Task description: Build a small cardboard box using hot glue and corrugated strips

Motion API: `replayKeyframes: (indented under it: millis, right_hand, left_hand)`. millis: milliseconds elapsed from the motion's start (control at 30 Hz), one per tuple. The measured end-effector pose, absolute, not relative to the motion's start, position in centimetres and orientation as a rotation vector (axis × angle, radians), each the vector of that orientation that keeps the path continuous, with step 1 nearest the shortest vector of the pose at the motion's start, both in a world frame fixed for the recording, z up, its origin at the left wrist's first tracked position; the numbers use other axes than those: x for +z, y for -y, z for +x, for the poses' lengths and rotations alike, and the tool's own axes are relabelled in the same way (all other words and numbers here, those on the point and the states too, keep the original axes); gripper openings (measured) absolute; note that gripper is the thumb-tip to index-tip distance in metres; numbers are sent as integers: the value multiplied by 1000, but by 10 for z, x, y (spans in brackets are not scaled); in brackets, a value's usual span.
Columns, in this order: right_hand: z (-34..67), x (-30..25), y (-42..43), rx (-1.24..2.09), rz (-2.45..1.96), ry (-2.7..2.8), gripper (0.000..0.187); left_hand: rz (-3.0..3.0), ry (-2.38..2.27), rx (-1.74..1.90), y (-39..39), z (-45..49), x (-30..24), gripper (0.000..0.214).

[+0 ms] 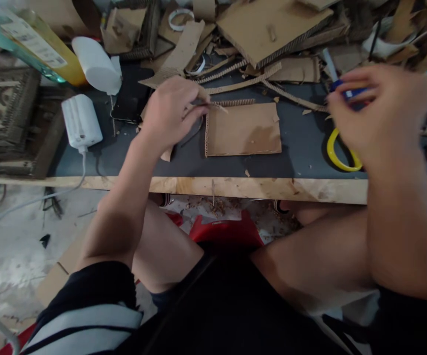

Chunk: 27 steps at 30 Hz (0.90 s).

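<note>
Dark grey counter (304,160) spans the view from side to side, its front edge (309,190) a strip of pale wood with darker marks. Below it, a pale grey floor (21,251), blotched and dirty, small brown scraps (216,206) strewn thickly under the middle, a flat cardboard piece (56,282) lower left, a red seat (224,230) near centre. Light dim and uneven, soft-edged shadows on the grey surface.
</note>
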State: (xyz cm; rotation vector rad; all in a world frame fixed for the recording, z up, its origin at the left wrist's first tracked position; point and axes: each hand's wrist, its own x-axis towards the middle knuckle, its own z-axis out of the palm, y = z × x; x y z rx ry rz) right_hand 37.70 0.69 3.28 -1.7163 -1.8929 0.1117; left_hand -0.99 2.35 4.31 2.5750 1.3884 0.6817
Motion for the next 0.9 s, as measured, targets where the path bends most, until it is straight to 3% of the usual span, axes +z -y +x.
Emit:
replayKeyframes:
  millis: [100, 200, 467, 567, 700, 800, 900]
  right_hand:
    - [319, 35, 9, 578, -1298, 1860, 31]
    - [282, 33, 27, 832, -1121, 1859, 42]
    - [283, 30, 40, 633, -1172, 1874, 27]
    - [289, 31, 33, 633, -1151, 1887, 12]
    - [293, 30, 23, 725, -1029, 1809, 19]
    - [293, 28, 16, 839, -968, 1666, 26]
    - [293, 24, 12, 913, -984, 1574, 31]
  left_hand:
    - [2080, -1191, 1231, -4, 24, 36, 34]
    - [1934, -1302, 1044, 8, 48, 21, 50]
    - [1705, -1293, 1033, 5, 53, -2, 26]
    - [1816, -1315, 978, 5, 48, 0, 47]
    - [2180, -1085, 1129, 4, 35, 18, 91]
    - [2429, -976, 841, 3, 26, 31, 46]
    - [2370, -1058, 690, 7, 24, 36, 30]
